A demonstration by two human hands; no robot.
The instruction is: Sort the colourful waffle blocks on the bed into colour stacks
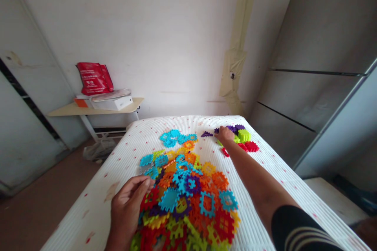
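Observation:
A heap of plastic interlocking tiles [188, 204] in blue, orange, red, yellow, green and purple covers the near middle of the bed-like surface. At its left edge is my left hand [128, 204], its thumb and fingers curled together; whatever lies between their tips cannot be made out. My right hand [226, 135] reaches to the far right, fingers closed down at a purple tile [217, 130]. Beside it lie purple tiles [239, 127], a green tile stack [244, 136] and a red tile stack [252, 146]. A loose purple piece [207, 134] is left of that hand.
Blue tiles [172, 138] form a separate group beyond the heap. The white dotted cover [118, 172] lies under everything. Left of it stands a small table [67, 110] with a red bag [94, 78] and a white box [113, 103]. A grey fridge [309, 74] borders the right side.

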